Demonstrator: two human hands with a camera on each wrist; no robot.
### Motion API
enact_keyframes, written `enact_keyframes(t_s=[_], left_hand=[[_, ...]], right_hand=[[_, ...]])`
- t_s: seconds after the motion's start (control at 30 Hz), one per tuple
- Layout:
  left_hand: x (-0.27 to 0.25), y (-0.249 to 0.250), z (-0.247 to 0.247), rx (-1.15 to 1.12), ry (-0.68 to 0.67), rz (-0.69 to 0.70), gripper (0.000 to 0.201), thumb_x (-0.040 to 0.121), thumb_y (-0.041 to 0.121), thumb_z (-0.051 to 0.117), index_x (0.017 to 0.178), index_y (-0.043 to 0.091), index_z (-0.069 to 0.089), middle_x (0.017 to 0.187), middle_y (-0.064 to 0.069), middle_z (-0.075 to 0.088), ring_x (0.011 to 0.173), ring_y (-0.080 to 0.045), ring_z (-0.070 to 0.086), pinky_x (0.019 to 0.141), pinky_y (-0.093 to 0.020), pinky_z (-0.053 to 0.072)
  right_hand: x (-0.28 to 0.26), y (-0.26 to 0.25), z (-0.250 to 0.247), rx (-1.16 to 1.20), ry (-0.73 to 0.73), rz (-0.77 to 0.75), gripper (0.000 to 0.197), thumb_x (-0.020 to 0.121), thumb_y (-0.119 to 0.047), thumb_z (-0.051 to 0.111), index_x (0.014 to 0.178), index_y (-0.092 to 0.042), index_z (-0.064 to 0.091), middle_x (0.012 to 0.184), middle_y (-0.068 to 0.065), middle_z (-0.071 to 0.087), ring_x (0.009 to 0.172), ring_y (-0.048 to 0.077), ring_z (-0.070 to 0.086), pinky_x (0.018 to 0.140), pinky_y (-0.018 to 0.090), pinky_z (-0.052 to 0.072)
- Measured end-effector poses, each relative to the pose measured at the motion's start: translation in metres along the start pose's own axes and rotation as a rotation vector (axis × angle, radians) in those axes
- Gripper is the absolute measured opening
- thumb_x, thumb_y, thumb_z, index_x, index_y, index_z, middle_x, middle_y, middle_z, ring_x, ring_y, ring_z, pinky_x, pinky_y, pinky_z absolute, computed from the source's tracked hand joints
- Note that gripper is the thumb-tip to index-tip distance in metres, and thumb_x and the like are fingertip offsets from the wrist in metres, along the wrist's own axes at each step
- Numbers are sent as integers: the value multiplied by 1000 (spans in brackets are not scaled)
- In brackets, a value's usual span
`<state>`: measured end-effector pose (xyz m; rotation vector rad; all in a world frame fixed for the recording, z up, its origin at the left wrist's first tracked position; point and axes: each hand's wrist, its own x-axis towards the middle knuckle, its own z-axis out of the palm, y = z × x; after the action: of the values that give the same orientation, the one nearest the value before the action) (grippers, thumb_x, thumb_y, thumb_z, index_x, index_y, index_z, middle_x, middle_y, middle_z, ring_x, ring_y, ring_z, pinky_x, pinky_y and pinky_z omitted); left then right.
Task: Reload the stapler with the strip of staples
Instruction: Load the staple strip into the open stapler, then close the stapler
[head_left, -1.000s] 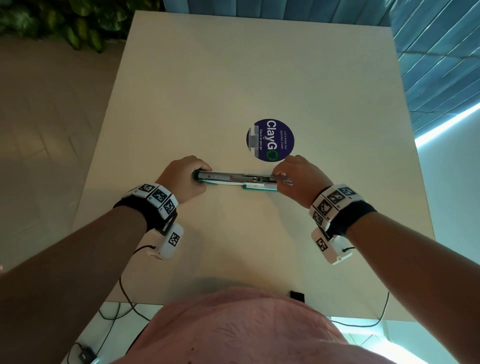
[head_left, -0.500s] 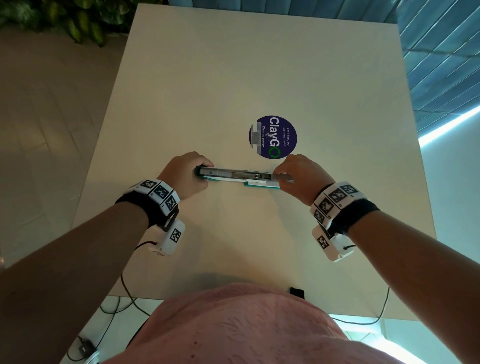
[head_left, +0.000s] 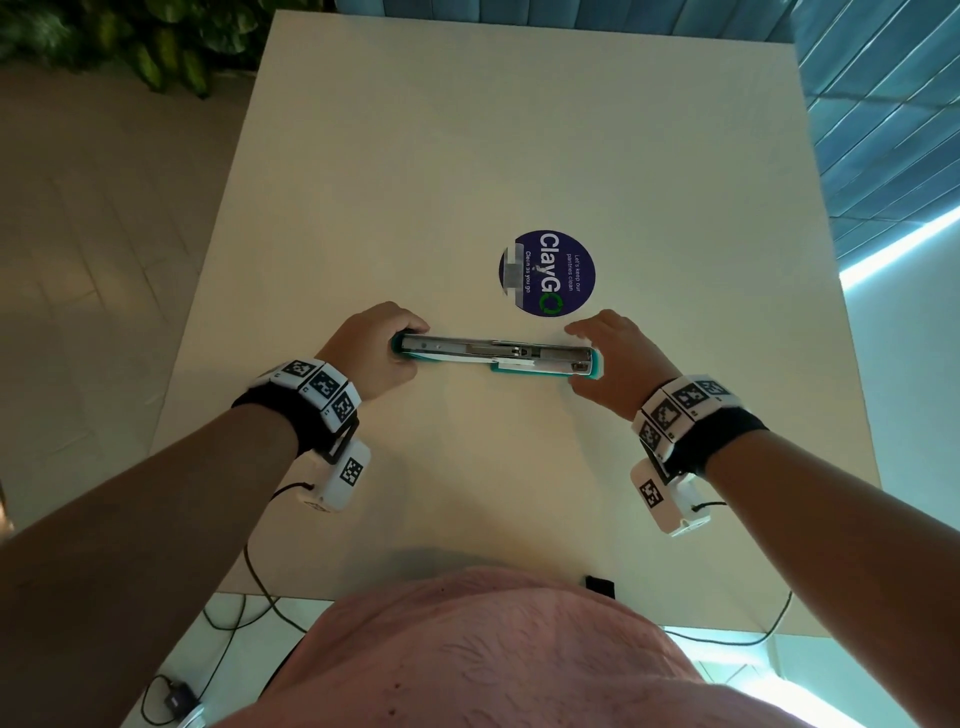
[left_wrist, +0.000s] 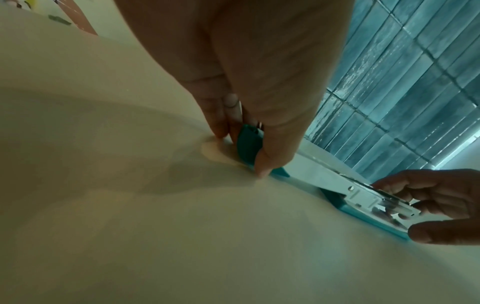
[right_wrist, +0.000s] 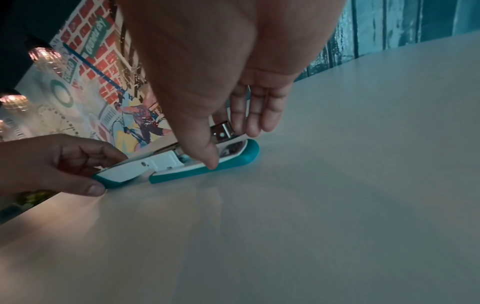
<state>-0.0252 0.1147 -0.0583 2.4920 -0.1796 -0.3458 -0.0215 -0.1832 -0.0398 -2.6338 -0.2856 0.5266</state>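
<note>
While the stapler (head_left: 496, 356) lies swung fully open and flat on the counter (head_left: 519, 130), just in front of a round purple sticker (head_left: 546, 273), both of its ends are attended by the hands. The teal end on the left is pinched by the left hand (head_left: 374, 353), whose thumb and fingers are curled around it, as is shown most plainly in the left wrist view. At the other end the right hand (head_left: 615, 364) is held with its fingers fairly straight: the thumb tip is touching the teal edge of the base in the right wrist view, and the fingers reach down on the far side of the metal head; nothing is gripped by it.

A loose strip of staples cannot be made out anywhere on the counter or in either hand. Metal parts are seen along the open channel, yet whether staples already sit in it cannot be told. The loading is therefore judged to be probably done, or nearly so. Folding the two halves together and closing the stapler is what appears to be left.
</note>
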Motion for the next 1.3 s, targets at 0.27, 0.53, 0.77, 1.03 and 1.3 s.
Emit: enact_keyframes(t_s=[0.27, 0.53, 0.77, 1.03, 1.3], left_hand=[[-3, -5, -12, -11, 50, 6, 32, 69, 11, 74, 99, 18, 65, 94, -4, 66, 84, -15, 58, 80, -30, 50], [6, 46, -38, -233, 39, 109, 33, 72, 11, 73, 102, 23, 64, 93, 19, 67, 88, 6, 60, 80, -19, 50], [32, 102, -17, -153, -83, 314, 33, 70, 19, 75, 102, 19, 66, 94, 1, 68, 84, -10, 61, 77, -19, 48], [53, 130, 44, 70, -231, 352, 29, 76, 27, 67, 104, 20, 66, 97, -2, 61, 90, -17, 54, 76, -26, 39], [56, 128, 48, 97, -247, 379, 32, 78, 25, 66, 109, 16, 66, 100, -9, 61, 94, -24, 55, 75, -32, 42]], right_hand=[[4, 11, 9, 108, 29, 72, 41, 70, -13, 73, 109, -11, 60, 108, 11, 54, 89, 22, 55, 84, 35, 50], [6, 20, 11, 146, 25, 55, 42, 71, -11, 72, 111, -12, 60, 108, 10, 54, 86, 15, 49, 81, 25, 42], [7, 21, 10, 141, 23, 25, 40, 72, -9, 71, 110, -11, 60, 106, 11, 55, 85, 15, 49, 83, 28, 45], [6, 19, 6, 131, 2, 24, 31, 74, -8, 68, 105, -9, 61, 106, 12, 54, 84, 17, 49, 80, 27, 41], [4, 16, 2, 121, -16, 19, 32, 76, -8, 67, 107, -9, 60, 107, 14, 54, 92, 26, 56, 87, 36, 49]])
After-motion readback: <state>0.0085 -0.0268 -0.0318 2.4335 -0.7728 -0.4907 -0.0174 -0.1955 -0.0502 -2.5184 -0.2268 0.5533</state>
